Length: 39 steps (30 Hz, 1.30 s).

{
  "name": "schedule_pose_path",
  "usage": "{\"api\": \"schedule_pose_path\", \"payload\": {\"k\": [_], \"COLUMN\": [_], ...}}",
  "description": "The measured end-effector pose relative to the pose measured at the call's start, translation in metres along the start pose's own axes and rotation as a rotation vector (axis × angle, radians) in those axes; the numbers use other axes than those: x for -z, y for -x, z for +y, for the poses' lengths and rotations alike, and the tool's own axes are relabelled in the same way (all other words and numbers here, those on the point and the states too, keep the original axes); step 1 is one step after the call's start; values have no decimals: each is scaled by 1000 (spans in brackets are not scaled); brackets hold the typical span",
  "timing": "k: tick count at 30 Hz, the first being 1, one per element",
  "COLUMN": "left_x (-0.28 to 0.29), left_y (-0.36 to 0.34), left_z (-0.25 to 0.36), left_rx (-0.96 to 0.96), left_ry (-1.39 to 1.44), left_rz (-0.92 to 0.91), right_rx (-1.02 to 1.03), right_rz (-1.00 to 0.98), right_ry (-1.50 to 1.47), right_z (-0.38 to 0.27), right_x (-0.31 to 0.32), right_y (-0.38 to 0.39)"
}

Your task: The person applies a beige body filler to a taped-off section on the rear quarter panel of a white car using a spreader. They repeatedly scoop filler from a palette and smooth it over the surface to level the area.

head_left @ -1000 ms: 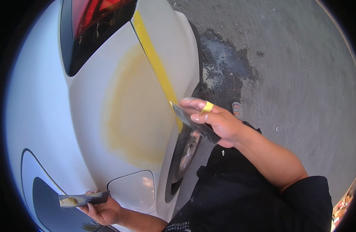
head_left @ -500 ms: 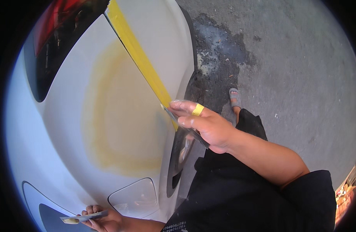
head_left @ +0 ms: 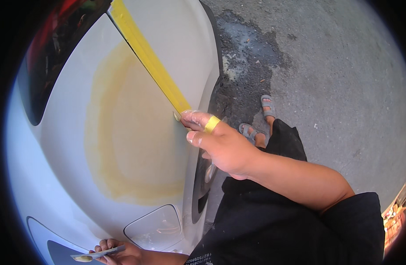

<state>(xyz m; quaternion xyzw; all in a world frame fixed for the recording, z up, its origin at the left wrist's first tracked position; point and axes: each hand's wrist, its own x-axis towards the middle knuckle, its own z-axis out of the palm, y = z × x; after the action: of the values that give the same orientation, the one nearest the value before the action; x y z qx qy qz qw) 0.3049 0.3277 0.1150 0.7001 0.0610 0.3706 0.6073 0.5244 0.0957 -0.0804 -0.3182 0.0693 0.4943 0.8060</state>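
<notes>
My right hand (head_left: 225, 143), white-smeared and with yellow tape round one finger, is closed on a thin dark putty spreader that it now mostly hides. At its fingertips a pale dab of putty (head_left: 176, 116) lies against the white car panel, beside the lower end of the yellow masking tape (head_left: 154, 62). The tape runs along a panel seam. To its left spreads a sanded patch (head_left: 141, 132) with a yellowish rim. At the lower left, my left hand (head_left: 123, 252) grips a flat grey putty knife (head_left: 108, 251) carrying a lump of beige putty (head_left: 83, 259) at its end.
Near my left hand is the fuel flap (head_left: 154, 227). The dark rear window and red tail light (head_left: 48, 39) are at the upper left, and a wheel arch (head_left: 200, 190) lies below my right hand. Wet grey ground (head_left: 251, 48) and my sandalled feet (head_left: 268, 106) are to the right.
My right hand has shifted slightly left and up and turned, so the spreader is hidden behind it. Both feet now show. My left hand has barely moved.
</notes>
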Motion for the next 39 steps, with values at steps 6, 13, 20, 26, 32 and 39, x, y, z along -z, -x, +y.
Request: {"api": "schedule_pose_path", "payload": {"k": [6, 13, 20, 26, 32, 39], "left_x": [-9, 6, 7, 8, 9, 11], "left_y": [-6, -1, -4, -3, -3, -2], "left_z": [0, -6, -8, -10, -10, -9], "left_rx": [-11, -13, -21, -21, -26, -25], "left_ry": [-1, -27, -34, -14, -59, -64], "left_rz": [-8, 5, -10, 0, 13, 14], "right_rx": [125, 41, 72, 166, 107, 50], "right_rz": [9, 35, 73, 3, -20, 36], "right_ry": [219, -13, 91, 264, -3, 87], "right_z": [11, 11, 13, 22, 15, 11], "right_x": [-8, 4, -11, -18, 1, -12], "right_y": [3, 0, -18, -7, -7, -20]}}
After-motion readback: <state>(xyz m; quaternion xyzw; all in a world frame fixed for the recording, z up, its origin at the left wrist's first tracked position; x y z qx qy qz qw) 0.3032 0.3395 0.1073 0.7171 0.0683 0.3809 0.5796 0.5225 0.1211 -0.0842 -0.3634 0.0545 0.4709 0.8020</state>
